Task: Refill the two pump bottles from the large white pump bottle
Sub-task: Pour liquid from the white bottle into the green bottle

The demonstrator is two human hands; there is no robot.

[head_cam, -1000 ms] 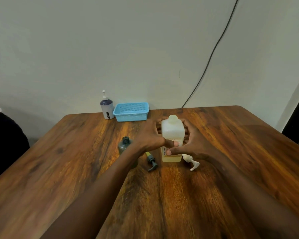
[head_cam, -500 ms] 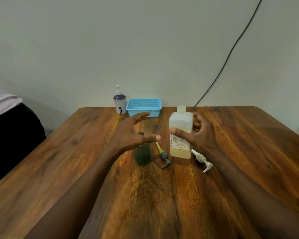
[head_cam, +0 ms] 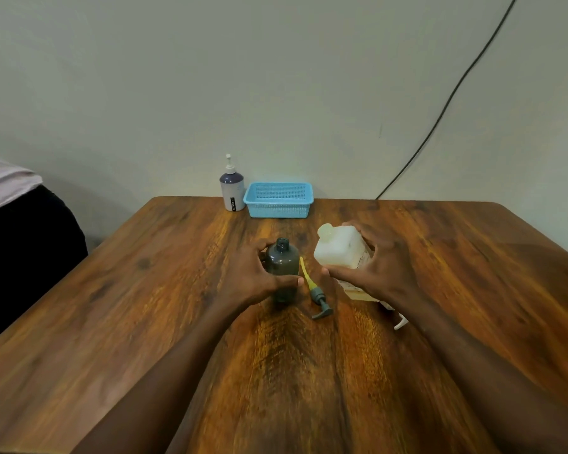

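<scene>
Newly gripped by the left hand (head_cam: 253, 278), the dark bottle (head_cam: 282, 262) is steadied; the large white bottle (head_cam: 340, 249), clasped by the right hand (head_cam: 386, 273), is tilted, likely for pouring.

Your white bottle (head_cam: 340, 249), pump off, tilts left toward the dark grey bottle (head_cam: 282, 262), upright and open; second pump bottle (head_cam: 232, 191) stands at the back, pump on

White letters run up a black strip on the small pump bottle (head_cam: 232, 191) at the back, too small to read. The large white bottle (head_cam: 340, 249) shows a printed label, blurred and half under the right hand (head_cam: 384, 270).
</scene>
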